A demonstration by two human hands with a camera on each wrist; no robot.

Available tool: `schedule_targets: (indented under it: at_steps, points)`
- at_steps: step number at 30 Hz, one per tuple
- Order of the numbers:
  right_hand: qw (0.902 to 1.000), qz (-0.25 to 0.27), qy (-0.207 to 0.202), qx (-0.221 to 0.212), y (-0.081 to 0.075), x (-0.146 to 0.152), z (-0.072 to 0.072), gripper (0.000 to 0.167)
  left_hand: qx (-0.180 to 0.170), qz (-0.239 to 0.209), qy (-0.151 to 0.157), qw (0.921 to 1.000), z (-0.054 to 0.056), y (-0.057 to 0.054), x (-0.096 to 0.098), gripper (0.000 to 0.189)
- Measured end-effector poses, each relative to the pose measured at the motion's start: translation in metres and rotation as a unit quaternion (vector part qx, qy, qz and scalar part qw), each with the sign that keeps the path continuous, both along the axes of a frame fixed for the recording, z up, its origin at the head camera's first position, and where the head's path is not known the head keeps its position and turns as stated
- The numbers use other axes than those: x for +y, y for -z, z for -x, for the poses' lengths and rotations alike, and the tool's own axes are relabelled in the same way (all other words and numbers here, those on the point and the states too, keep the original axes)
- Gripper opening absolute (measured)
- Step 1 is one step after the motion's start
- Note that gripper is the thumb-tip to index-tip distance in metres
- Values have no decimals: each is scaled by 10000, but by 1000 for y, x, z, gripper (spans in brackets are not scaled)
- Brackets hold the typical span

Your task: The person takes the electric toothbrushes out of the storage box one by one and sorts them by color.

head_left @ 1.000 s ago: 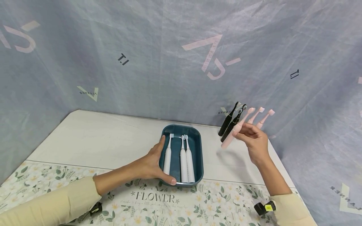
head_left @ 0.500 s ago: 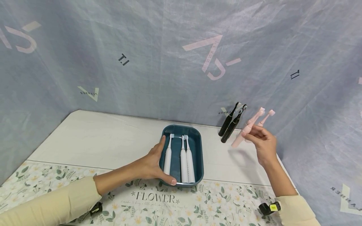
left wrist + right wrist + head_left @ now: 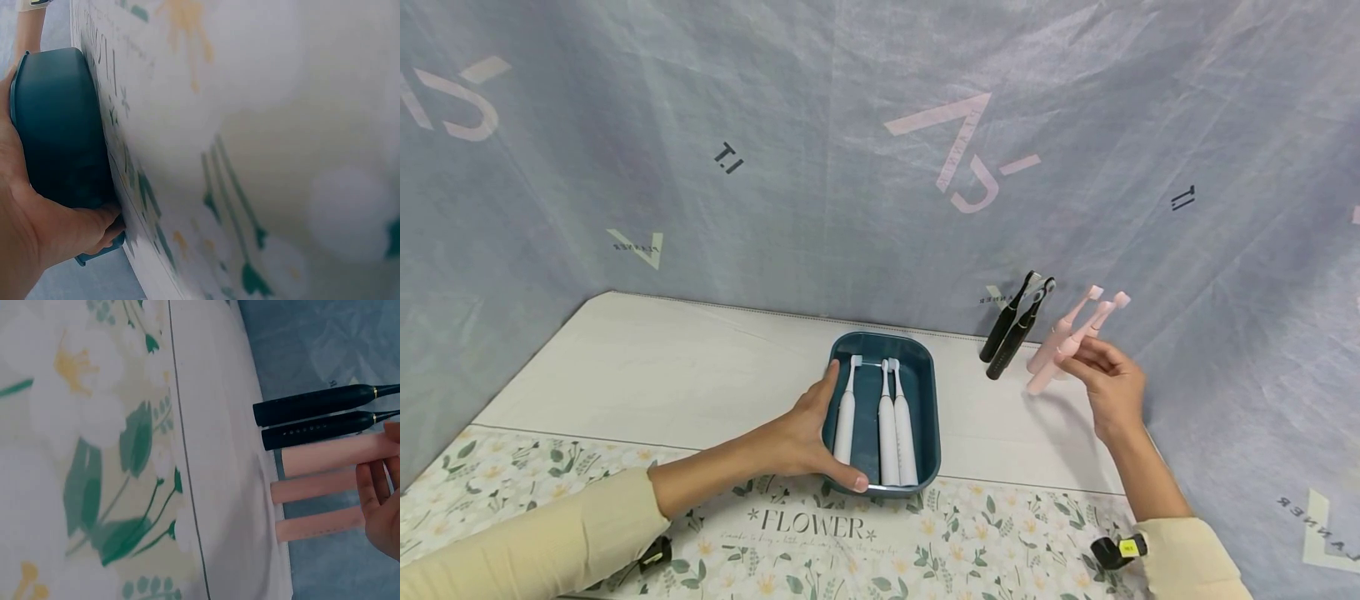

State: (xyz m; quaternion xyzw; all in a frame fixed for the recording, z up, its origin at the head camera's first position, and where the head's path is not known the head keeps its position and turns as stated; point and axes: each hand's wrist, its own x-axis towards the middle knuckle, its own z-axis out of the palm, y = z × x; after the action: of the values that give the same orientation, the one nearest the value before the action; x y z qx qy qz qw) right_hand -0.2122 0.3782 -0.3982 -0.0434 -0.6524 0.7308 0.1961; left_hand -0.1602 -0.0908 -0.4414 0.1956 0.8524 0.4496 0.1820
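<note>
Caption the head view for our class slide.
Left hand grips teal tray of white electric toothbrushes; right hand pinches pink electric toothbrush.

Your table (image 3: 700, 367) (white at the back, flowered in front) is carrying the blue tray (image 3: 867, 417) against your left fingers (image 3: 826, 387); black toothbrushes (image 3: 1009, 350) are standing left of your right fingers (image 3: 1101, 354), pink toothbrushes (image 3: 1051, 340) just beyond them.

In front of me spreads a broad white-topped desk (image 3: 700, 367), its near part printed with white blossoms, yellow-orange centres and green leaves (image 3: 988, 533). A thin dark line (image 3: 587, 439) divides the two, and dark lettering (image 3: 812, 523) there reads "FLOWER". Behind hangs a creased grey-blue fabric curtain (image 3: 790, 217) with mirrored print.
</note>
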Motion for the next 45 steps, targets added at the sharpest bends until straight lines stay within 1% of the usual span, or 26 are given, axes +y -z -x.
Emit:
schedule_targets:
  at_steps: [4, 10, 13, 18, 24, 32, 33, 40, 45]
  points:
    - [9995, -124, 231, -183, 2, 5, 3, 40, -18, 14, -9, 10000, 0, 0, 0, 176]
    - [9952, -297, 759, -550, 2, 12, 10, 41, -24, 74, -23, 10000, 1, 0, 0, 176]
    - [9934, -319, 886, -648, 2, 14, 11, 41, -32, 49, -20, 10000, 1, 1, 1, 176]
    - [9920, -259, 1011, -706, 5, 16, 13, 42, -57, 61, -49, 10000, 0, -1, 1, 176]
    - [9894, -313, 1181, -783, 5, 17, 16, 44, -40, 55, -32, 10000, -1, -2, 0, 176]
    - [9887, -289, 1258, -765, 7, 17, 21, 45, -4, 49, 13, 10000, 0, -1, 0, 175]
    - [9883, -353, 1259, -780, 7, 17, 21, 45, -2, 42, 13, 10000, 0, -1, 0, 175]
    - [9857, -428, 1273, -1022, 5, 16, 23, 41, -15, 81, -32, 10000, 0, -1, 0, 175]
    - [9836, -554, 1321, -1100, 4, 15, 23, 42, -18, 69, -39, 10000, 0, -1, 0, 175]
